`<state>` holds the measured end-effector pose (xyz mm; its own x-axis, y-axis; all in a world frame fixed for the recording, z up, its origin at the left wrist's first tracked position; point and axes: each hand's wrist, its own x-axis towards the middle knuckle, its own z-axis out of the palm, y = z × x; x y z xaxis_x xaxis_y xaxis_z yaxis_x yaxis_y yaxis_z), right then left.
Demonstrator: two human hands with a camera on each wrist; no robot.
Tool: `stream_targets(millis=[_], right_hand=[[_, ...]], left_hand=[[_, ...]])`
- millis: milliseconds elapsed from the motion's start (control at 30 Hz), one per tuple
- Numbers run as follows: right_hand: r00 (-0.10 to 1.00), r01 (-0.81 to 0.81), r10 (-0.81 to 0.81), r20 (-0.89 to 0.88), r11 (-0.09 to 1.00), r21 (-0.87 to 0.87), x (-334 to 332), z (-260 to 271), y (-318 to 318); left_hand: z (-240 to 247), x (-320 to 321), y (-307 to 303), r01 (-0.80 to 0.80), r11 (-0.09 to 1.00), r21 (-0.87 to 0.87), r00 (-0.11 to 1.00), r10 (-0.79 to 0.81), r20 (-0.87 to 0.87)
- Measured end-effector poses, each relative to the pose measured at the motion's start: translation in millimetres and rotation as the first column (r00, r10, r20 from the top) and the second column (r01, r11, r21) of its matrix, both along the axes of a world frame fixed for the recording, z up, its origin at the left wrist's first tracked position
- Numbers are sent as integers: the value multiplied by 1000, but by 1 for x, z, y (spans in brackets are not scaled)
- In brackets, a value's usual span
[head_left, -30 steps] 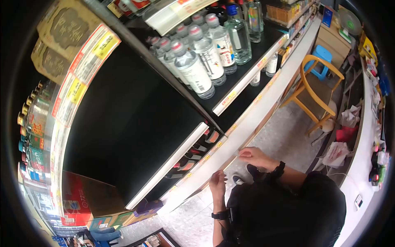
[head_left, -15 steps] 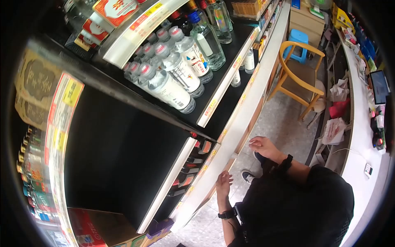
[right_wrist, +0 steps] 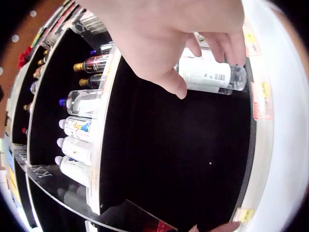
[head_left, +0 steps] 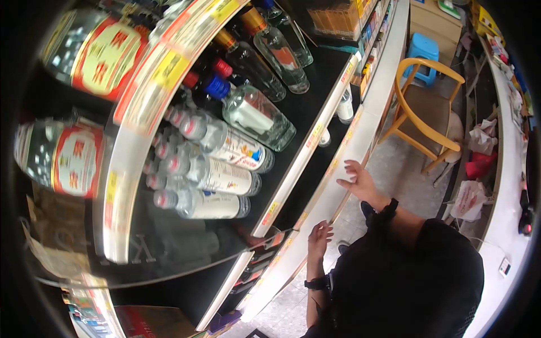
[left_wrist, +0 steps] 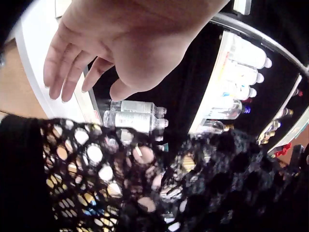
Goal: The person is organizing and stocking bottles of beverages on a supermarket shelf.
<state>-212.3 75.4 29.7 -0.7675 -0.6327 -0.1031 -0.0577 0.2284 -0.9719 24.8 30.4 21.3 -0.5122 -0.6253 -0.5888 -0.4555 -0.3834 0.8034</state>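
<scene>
Before the low shelf [right_wrist: 183, 150], left hand [head_left: 319, 240] and right hand [head_left: 362, 185] hover, fingers loosely spread, nothing held, bottles [right_wrist: 207, 75] standing inside!

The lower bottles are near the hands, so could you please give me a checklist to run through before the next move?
1. Right hand free: ok, it holds nothing and its fingers are loose.
2. Left hand free: ok, it holds nothing either.
3. Lower bottles upright: ok, caps up in the left wrist view.
4. Their exact number: cannot tell, some may be hidden.
5. Upper bottles upright: ok, standing in a group.
6. Price tag readable: not ok, its print is too small.
</scene>
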Motion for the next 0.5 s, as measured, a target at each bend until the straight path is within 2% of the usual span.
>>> stream_targets(millis=[67, 100, 133, 200, 233, 333, 367, 400, 500], right_hand=[[974, 38, -57, -219, 995, -92, -23, 10, -27], [964, 17, -49, -261, 992, -124, -35, 16, -38], [964, -2, -32, -264, 992, -129, -44, 25, -50], [895, 69, -98, -436, 994, -82, -59, 41, -72], [851, 59, -97, -516, 994, -91, -70, 32, -86], [840, 33, -60, -539, 998, -59, -84, 31, -107], [872, 24, -63, -485, 996, -85, -85, 33, -109], [834, -13, -52, -550, 993, -114, -88, 25, -113], [862, -59, 29, -506, 997, -43, -90, 10, -118]], left_hand=[[2, -15, -4, -23, 1000, -9, 1000, 23, 5], [2, -20, -5, -12, 1000, -26, 1000, 13, 23], [1, -24, -7, -5, 999, -44, 999, 6, 39], [-3, -33, -8, -37, 997, -62, 998, 40, 45], [0, -37, -9, -19, 998, -60, 997, 23, 72], [1, -49, -10, 5, 999, -46, 996, -1, 91], [1, -52, -10, -6, 999, -42, 997, 9, 78], [3, -56, -11, -14, 999, -35, 998, 16, 66], [5, -66, -17, -16, 999, -34, 999, 18, 52]])
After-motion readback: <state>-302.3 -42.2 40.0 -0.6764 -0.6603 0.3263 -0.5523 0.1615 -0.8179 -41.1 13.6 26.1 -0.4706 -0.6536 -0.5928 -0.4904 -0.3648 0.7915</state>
